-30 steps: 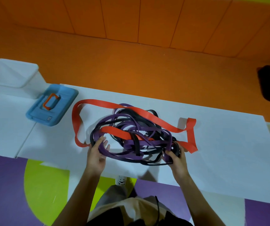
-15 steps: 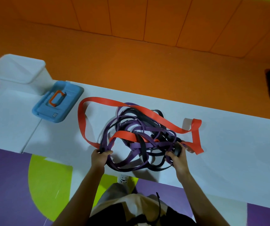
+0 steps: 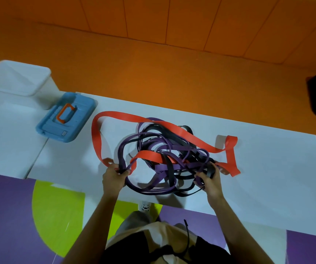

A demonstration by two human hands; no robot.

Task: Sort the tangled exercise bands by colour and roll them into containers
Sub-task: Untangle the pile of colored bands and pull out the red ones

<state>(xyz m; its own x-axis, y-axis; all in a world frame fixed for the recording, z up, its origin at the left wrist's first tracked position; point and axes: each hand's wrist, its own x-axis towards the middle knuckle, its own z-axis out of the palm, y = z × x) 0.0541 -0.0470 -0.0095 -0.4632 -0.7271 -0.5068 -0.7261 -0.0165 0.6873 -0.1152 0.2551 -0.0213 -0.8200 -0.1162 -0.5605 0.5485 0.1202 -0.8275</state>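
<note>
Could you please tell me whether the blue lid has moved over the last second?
No. The blue lid still sits by the white table's far edge, its near edge over the table seam.

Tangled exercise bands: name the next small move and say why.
Probably draw the wide flat orange rubber band off first: it loops loosely over and around the tangle of narrow purple and black bands, whose near edges the left hand and right hand grip.
</note>
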